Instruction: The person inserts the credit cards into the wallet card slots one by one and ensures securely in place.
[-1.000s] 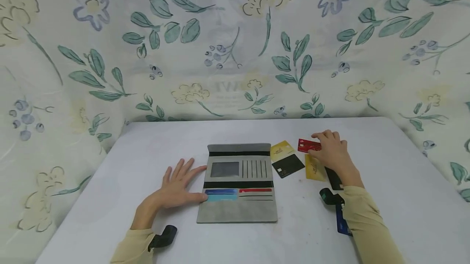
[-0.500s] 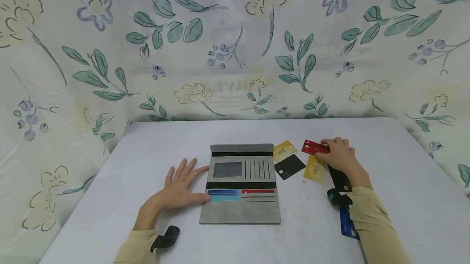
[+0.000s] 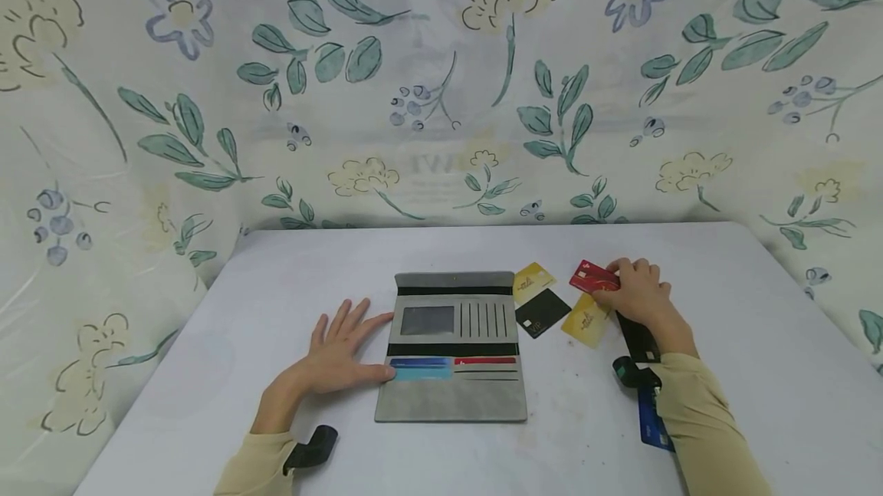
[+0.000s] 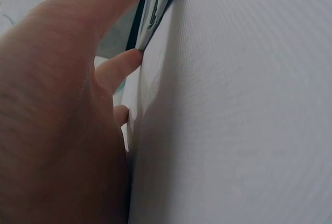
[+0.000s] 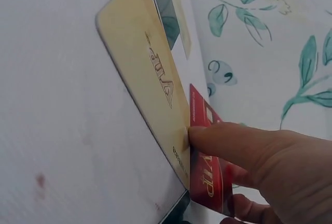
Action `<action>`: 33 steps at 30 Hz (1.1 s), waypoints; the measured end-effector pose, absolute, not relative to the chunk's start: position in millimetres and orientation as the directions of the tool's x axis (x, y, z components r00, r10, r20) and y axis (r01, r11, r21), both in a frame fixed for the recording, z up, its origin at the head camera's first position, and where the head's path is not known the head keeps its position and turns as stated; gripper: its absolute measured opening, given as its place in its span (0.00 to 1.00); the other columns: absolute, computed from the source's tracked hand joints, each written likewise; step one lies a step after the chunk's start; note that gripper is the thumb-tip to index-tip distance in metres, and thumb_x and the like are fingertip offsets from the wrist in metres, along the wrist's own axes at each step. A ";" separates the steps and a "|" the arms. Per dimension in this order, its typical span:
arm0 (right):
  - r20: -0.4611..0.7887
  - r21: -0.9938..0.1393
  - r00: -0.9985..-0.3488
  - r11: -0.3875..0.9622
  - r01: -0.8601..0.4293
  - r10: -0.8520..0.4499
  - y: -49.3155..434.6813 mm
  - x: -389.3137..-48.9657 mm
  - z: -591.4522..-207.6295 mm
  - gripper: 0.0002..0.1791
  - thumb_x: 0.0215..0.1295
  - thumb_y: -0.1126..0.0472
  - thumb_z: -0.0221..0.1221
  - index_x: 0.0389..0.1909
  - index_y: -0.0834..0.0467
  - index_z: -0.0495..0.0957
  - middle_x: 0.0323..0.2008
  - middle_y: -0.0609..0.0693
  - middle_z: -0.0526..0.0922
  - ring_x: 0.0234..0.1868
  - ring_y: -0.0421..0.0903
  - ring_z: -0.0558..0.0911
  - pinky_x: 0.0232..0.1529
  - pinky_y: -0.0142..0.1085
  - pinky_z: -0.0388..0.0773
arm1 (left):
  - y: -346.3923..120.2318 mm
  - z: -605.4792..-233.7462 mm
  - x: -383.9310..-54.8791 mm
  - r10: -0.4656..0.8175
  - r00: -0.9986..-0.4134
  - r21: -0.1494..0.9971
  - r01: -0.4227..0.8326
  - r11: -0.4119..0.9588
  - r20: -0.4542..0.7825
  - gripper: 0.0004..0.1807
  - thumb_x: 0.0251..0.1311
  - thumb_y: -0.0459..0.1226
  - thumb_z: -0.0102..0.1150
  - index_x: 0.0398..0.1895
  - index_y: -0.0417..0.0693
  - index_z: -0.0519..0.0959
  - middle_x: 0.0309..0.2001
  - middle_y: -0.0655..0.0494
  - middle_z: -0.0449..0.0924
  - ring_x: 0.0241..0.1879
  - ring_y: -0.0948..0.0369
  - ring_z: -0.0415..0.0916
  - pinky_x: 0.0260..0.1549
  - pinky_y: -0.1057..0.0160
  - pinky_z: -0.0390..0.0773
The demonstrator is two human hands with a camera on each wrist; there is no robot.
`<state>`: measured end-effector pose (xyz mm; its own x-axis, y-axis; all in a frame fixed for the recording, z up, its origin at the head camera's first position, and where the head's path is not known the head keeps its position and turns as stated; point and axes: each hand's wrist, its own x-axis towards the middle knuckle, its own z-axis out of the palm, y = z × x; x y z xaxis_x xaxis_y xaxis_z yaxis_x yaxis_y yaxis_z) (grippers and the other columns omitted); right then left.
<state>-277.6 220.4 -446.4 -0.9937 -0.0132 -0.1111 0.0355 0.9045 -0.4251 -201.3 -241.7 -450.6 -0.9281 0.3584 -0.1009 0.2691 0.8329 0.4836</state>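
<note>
A grey wallet (image 3: 451, 404) lies unfolded at the middle of the white table, with blue and red cards in its lower slots. My left hand (image 3: 338, 358) rests beside it with fingers spread, index fingertip and thumb at its left edge. My right hand (image 3: 638, 293) pinches a red card (image 3: 592, 275) marked VIP; in the right wrist view the thumb presses the red card (image 5: 202, 156) near a gold card (image 5: 140, 53). That gold card (image 3: 585, 321) lies tilted below the hand. A black card (image 3: 543, 313) and another gold card (image 3: 533, 281) lie next to the wallet.
Another black card (image 3: 638, 339) lies partly beneath the right hand and wrist. A blue card (image 3: 651, 419) is partly covered by the right sleeve. A flower-patterned sheet (image 3: 441, 97) hangs behind the white table (image 3: 310, 266).
My right hand has shifted slightly right with the red card, which is tilted more. The gold card below it has turned. My left hand stays at the wallet; the head view has shifted a little.
</note>
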 end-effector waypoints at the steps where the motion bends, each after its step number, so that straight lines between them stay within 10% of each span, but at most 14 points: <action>1: -0.102 -0.430 -0.995 0.902 0.031 -0.014 219.9 -277.1 -446.1 0.35 0.63 0.49 0.63 0.61 0.69 0.64 0.52 0.72 0.64 0.55 0.68 0.59 0.53 0.64 0.61 | -241.7 -450.7 -201.3 0.359 -0.928 0.485 0.269 0.832 -0.101 0.48 0.51 0.61 0.65 0.74 0.55 0.62 0.78 0.37 0.42 0.76 0.36 0.28 0.66 0.30 0.26; 33: 0.095 -0.447 -0.994 0.890 -0.085 -0.047 214.7 -268.8 -427.5 0.13 0.68 0.66 0.55 0.51 0.66 0.76 0.45 0.66 0.82 0.46 0.61 0.76 0.45 0.53 0.79 | -244.1 -451.8 -200.7 0.364 -0.926 0.500 0.271 0.822 -0.098 0.48 0.52 0.61 0.64 0.74 0.54 0.62 0.78 0.38 0.41 0.76 0.37 0.27 0.66 0.31 0.23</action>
<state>-268.8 214.7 -427.5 -0.9944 -0.0468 0.0949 -0.0846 0.8903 -0.4474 -200.7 -244.1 -451.8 -0.9260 0.3645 -0.0981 0.2707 0.8224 0.5003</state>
